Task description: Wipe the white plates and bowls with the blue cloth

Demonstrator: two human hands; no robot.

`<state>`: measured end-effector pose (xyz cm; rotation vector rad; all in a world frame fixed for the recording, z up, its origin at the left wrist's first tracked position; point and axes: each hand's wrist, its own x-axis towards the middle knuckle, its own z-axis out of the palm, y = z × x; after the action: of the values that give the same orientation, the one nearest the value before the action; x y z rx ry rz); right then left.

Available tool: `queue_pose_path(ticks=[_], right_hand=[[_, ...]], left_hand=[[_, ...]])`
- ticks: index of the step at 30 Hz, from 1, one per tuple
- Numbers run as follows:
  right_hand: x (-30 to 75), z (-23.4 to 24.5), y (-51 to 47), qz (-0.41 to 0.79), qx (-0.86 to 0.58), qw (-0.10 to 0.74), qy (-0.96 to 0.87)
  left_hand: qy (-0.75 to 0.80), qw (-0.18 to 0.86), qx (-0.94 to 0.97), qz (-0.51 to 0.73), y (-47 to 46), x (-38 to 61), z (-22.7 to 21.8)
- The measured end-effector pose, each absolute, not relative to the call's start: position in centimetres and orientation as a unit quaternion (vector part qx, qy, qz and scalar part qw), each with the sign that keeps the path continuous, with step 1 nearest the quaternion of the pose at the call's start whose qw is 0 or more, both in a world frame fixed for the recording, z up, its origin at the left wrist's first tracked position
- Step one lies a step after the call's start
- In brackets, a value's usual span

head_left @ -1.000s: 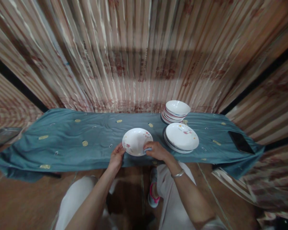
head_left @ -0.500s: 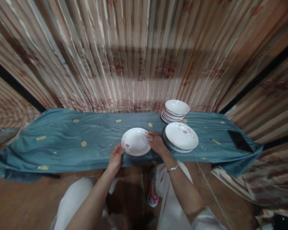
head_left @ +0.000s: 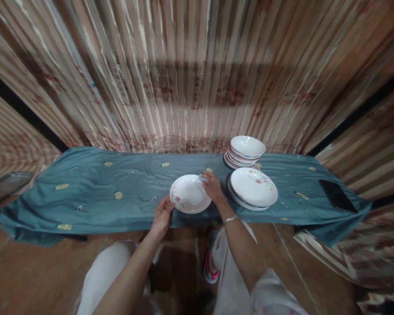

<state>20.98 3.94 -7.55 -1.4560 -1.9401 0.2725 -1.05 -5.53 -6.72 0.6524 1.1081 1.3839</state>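
A white plate (head_left: 188,194) with small pink flowers near its rim is held over the front part of the table. My left hand (head_left: 163,212) grips its left edge, fingers closed on the rim. At the plate's upper right rim is my right hand (head_left: 212,186), closed on a small pale blue cloth (head_left: 202,178) that is mostly hidden by the fingers. Just right of that hand lies a stack of flowered plates (head_left: 254,187). Behind it stands a stack of white bowls (head_left: 247,146), some with red edges.
A teal patterned cloth (head_left: 95,197) covers the narrow table. A dark flat phone or tablet (head_left: 337,195) lies toward its right end. Striped curtains (head_left: 184,78) hang close behind, and dark poles (head_left: 357,109) slant up at both sides.
My right hand has shifted up along the plate's right rim with the pale blue cloth. My left hand keeps its grip. The whole view has moved slightly.
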Motion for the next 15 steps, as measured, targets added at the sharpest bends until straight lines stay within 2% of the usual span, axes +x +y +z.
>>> queue_pose_path(ticks=[7, 15], right_hand=[[19.6, -7.0, 5.1, 0.104, -0.597, 0.335, -0.722], [19.7, -7.0, 4.0, 0.101, -0.629, 0.272, -0.721]], left_hand=[[0.475, 0.583, 0.282, 0.596, -5.5, -1.1, -7.1], [0.470, 0.584, 0.284, 0.597, -5.5, -1.1, -7.0]])
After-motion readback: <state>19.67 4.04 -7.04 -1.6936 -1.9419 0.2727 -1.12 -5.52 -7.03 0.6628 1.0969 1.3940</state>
